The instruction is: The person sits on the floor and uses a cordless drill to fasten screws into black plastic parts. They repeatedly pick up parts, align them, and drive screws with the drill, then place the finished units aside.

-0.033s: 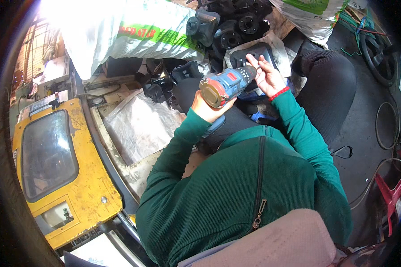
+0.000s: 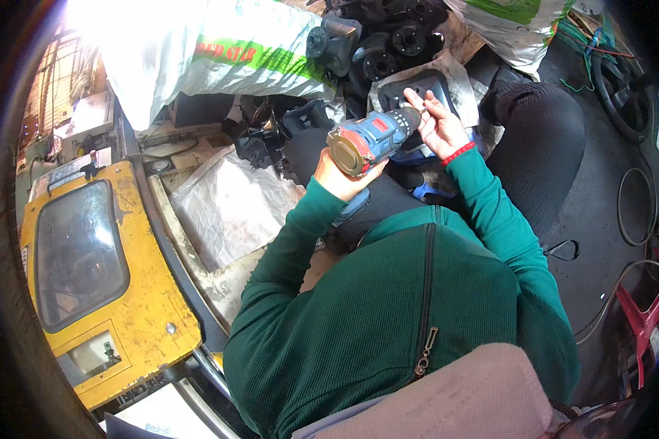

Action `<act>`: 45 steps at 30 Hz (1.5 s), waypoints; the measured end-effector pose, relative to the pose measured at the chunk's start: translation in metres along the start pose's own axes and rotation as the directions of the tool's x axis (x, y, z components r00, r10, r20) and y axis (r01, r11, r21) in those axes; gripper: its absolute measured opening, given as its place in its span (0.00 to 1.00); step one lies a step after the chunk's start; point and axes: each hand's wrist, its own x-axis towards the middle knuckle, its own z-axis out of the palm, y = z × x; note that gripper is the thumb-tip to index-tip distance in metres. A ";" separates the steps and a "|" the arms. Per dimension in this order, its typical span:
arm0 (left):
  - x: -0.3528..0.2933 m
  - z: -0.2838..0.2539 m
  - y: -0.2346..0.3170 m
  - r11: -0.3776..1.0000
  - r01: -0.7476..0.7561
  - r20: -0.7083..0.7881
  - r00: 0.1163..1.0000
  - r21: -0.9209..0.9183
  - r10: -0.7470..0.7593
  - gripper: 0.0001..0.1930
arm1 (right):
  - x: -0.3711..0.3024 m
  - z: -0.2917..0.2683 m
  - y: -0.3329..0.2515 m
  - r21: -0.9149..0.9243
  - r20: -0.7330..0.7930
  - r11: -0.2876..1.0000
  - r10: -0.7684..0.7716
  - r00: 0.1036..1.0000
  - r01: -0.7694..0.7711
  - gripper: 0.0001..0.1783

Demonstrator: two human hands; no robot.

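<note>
My left hand [image 2: 335,177] is wrapped round the grip of a blue and red cordless drill [image 2: 382,136], its chuck pointing away to the upper right. Just past the chuck, the fingers of my right hand [image 2: 444,133] come together in a pinch. Whatever small thing they hold at the drill's tip is too small to make out. Beneath and beyond the drill lies a black moulded part [image 2: 433,85] on a pale sheet. Something blue [image 2: 433,193] shows between my legs, mostly hidden.
Black parts [image 2: 377,62] with round flanges are heaped ahead. White-and-green sacks [image 2: 263,66] stand at the far left and far right. On my left are a yellow machine panel [image 2: 150,293] with a window and a plastic sheet [image 2: 223,208]. A black wheel [image 2: 622,102] and red frame [image 2: 646,314] are at right.
</note>
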 end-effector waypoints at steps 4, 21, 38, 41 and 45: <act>0.001 -0.007 -0.001 1.000 0.023 -0.003 1.000 -0.004 -0.023 0.26 | 0.006 0.002 0.004 0.033 -0.032 0.999 -0.008 0.999 0.009 0.10; -0.013 -0.006 -0.028 0.999 0.032 -0.034 0.999 0.038 -0.031 0.26 | 0.015 -0.013 0.045 -0.017 -0.188 0.996 0.084 0.979 -0.088 0.16; 0.020 -0.022 -0.044 0.972 0.216 0.081 0.971 0.089 -0.223 0.24 | 0.017 -0.055 0.032 -0.830 -0.389 0.558 -0.581 0.715 0.001 0.25; 0.033 -0.019 -0.045 0.972 0.218 0.134 0.965 0.084 -0.227 0.25 | 0.031 -0.065 0.032 -0.821 -0.326 0.566 -0.581 0.746 0.082 0.27; 0.047 -0.013 -0.048 0.974 0.095 0.143 0.982 0.207 -0.126 0.24 | 0.038 -0.080 0.030 -0.858 -0.287 0.506 -0.608 0.740 0.083 0.24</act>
